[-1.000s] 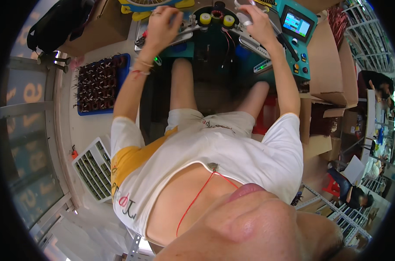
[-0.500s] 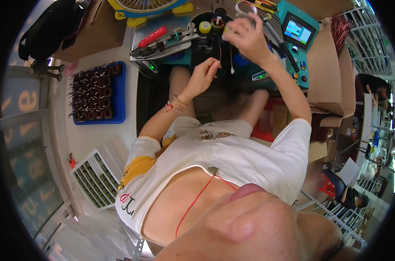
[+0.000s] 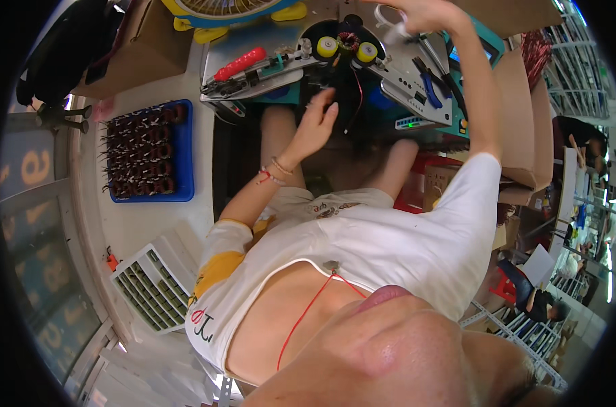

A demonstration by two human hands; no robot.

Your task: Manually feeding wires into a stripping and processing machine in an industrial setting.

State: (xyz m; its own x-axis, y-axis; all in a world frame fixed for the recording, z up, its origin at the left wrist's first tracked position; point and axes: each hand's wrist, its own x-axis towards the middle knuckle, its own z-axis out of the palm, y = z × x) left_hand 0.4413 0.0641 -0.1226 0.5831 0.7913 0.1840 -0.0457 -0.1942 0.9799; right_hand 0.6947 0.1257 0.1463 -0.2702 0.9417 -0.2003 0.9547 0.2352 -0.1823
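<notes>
Hovering below wound core (image 3: 348,45), left hand (image 3: 313,129)  half-curled; right hand (image 3: 430,16) at white loop (image 3: 396,31); hands' grip unclear

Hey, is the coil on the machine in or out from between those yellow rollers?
In: the coil sits between the two yellow rollers, with the left hand apart from it.

Lighting: moderate, indoor; white tubes (image 3: 609,275) glowing at far right. Brightest areas: pale shirt (image 3: 369,251), left-hand surface (image 3: 203,139). Small light: green indicator (image 3: 410,123) on the machine (image 3: 411,90). Shadow: deep below the machine, around the knees (image 3: 404,150). Blur: left fingers (image 3: 319,103) smeared. Distortion: fisheye circle, black corners; window (image 3: 33,251) and shelves (image 3: 571,71) bowed toward the rim. Far right background: small, soft in detail.
</notes>
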